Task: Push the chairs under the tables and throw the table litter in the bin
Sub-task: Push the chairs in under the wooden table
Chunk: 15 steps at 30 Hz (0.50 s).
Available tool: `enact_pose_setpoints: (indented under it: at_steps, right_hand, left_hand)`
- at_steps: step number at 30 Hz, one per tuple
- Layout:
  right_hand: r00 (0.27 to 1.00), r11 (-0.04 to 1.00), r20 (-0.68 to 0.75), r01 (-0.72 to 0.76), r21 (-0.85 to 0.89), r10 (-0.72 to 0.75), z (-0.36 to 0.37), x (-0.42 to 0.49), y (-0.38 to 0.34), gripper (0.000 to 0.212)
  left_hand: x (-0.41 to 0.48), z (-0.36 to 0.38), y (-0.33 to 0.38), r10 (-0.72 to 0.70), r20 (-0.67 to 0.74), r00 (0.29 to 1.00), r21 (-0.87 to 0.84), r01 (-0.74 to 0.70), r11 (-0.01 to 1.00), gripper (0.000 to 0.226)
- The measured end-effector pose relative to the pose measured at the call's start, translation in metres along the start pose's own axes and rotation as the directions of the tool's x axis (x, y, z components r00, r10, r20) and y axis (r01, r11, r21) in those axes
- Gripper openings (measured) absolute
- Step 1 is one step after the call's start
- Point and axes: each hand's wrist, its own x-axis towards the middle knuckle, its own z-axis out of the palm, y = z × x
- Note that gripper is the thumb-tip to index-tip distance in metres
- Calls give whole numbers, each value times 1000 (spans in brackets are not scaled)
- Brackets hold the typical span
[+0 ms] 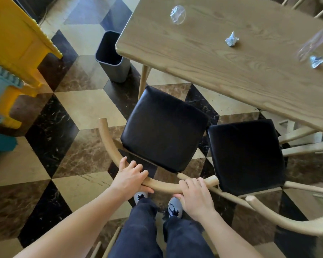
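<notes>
A wooden chair with a black cushion (164, 129) stands out from the wooden table (203, 58), only its far corner near the table edge. My left hand (130, 176) and my right hand (195, 196) both grip its curved backrest rail. A second black-cushioned chair (247, 155) stands to its right, partly under the table. On the tabletop lie a crumpled clear plastic piece (177, 14), two crumpled foil-like wads (231, 40) (316, 61) and a clear plastic wrapper (312, 44). A dark grey bin (111, 56) stands on the floor by the table's left corner.
Yellow and teal plastic furniture (17, 43) crowds the left side. The floor is patterned tile in cream, brown and black. More wooden chair parts show at the top right and at the bottom between my legs.
</notes>
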Motion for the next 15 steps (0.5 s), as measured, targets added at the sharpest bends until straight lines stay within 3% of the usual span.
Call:
enact_pose_setpoints:
  at_steps: [3,9,15]
  right_hand:
    - [1000,1000,18,-23,-5,23,-11,14,0,45]
    - [999,999,31,-45,10,44,-26,35,10,42]
    - [998,999,50,-38,35,36,-38,52,31,44]
  left_hand:
    - [12,-17,-9,-2,41,999,-4,2,1000,73]
    - [37,-14,-25,47,-170,984,41,-41,998,79]
    - [61,-23,-25,70,-259,963,24,-66,998,84]
